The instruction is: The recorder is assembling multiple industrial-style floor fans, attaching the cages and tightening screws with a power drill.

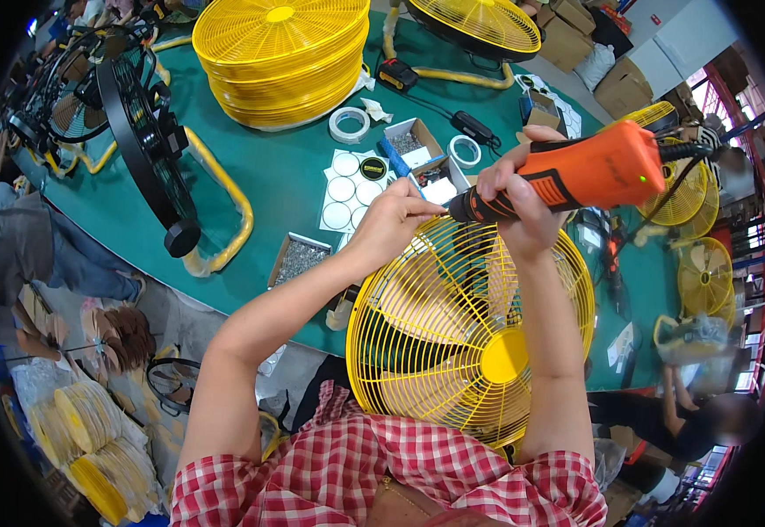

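An orange and black electric screwdriver (597, 165) is gripped in my right hand (527, 198), its black nose pointing left and its cord leaving the back end. My left hand (389, 221) is closed in a pinch just left of the bit, at the far rim of a fan. What the fingertips hold is too small to make out. The fan (502, 356), with a yellow wire guard and pale blades, leans at the table's near edge, against my body and beneath both forearms. The tool's nose is over its upper rim.
On the green table (290, 162) stand a tall stack of yellow fan guards (281, 83), a black fan on a yellow tube stand (150, 145), a box of small hardware (301, 259), tape rolls (349, 125) and a round-label sheet (338, 189). People work at both sides.
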{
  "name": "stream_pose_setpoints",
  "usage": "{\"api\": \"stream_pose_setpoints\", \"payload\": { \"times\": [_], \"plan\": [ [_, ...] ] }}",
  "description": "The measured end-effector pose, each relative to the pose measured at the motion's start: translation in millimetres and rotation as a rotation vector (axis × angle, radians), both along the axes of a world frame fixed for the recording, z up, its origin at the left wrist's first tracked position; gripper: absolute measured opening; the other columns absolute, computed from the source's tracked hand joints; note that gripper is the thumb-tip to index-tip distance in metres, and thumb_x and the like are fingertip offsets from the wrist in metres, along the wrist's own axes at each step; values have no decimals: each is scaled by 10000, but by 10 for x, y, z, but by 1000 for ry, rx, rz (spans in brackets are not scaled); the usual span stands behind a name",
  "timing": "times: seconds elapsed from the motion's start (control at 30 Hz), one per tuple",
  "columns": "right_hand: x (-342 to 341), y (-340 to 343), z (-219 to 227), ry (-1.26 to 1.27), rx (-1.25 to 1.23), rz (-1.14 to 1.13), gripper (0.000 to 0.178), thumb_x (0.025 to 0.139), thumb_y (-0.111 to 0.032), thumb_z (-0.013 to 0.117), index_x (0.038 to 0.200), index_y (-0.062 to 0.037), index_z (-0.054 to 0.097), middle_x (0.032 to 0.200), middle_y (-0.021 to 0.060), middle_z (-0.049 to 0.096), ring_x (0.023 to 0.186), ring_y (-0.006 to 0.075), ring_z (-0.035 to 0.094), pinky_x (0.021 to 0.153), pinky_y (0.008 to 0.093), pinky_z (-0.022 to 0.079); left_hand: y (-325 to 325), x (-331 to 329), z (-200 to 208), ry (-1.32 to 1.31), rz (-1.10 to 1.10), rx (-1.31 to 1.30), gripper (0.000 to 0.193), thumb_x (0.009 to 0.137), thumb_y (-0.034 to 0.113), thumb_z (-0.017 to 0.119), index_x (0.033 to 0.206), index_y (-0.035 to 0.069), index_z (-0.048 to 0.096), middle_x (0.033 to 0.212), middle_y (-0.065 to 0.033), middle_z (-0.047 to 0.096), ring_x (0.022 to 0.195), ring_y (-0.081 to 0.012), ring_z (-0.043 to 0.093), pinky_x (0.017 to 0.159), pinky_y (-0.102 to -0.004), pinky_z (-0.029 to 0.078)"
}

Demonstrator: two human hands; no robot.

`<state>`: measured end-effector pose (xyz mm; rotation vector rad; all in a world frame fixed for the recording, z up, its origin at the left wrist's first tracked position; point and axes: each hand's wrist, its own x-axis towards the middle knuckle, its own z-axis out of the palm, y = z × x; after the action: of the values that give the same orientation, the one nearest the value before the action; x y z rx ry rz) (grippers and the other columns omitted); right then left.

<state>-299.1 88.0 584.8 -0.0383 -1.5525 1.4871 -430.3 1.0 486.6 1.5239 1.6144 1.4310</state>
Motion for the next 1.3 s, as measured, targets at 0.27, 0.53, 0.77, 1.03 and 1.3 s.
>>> {"api": "stream_pose_setpoints", "payload": {
  "times": [0.27, 0.53, 0.77, 1.03, 1.3],
  "plan": [
    [-92, 67, -94, 67, -95, -27, 475, 706, -38, 655, 1114, 22, 420, 657, 68, 533, 552, 141, 545, 533, 265, 471, 3, -3, -30, 37, -9, -85, 200, 780, 24, 600, 960, 69, 678, 780, -49, 478, 750, -165, 506, 682, -261, 421],
    [-137, 83, -118, -125, 73, -30, 527, 716, -49, 655, 1165, -59, 379, 691, 55, 510, 608, 172, 552, 626, 334, 490, 17, -10, -78, -297, -22, -219, 333, 813, 35, 581, 1146, 21, 565, 823, -13, 540, 742, -125, 499, 636, -236, 412],
    [-102, 174, -225, -160, 17, 20, 522, 731, -40, 634, 1153, -90, 331, 624, 44, 479, 509, 146, 507, 556, 322, 473, -6, -267, -351, -1560, 118, -281, 343, 884, -55, 339, 1214, -147, 343, 1194, -236, 434, 1106, -287, 502, 998, -310, 411],
    [-161, 143, -195, -203, 48, -4, 435, 708, 65, 519, 1098, -31, 354, 605, 55, 487, 483, 136, 494, 497, 270, 450, -15, -259, -181, -1459, 131, -210, 214, 912, 109, 482, 1058, -47, 499, 930, -110, 586, 894, -160, 600, 780, -234, 528],
    [-168, 46, -253, -217, 253, -54, 187, 632, 80, 619, 768, -30, 551, 835, 42, 566, 609, 73, 514, 560, 212, 413, -535, -130, 100, -1254, 198, -87, 214, 878, 77, 541, 1040, -62, 549, 890, -87, 609, 804, -129, 605, 728, -203, 521]
  ]
}}
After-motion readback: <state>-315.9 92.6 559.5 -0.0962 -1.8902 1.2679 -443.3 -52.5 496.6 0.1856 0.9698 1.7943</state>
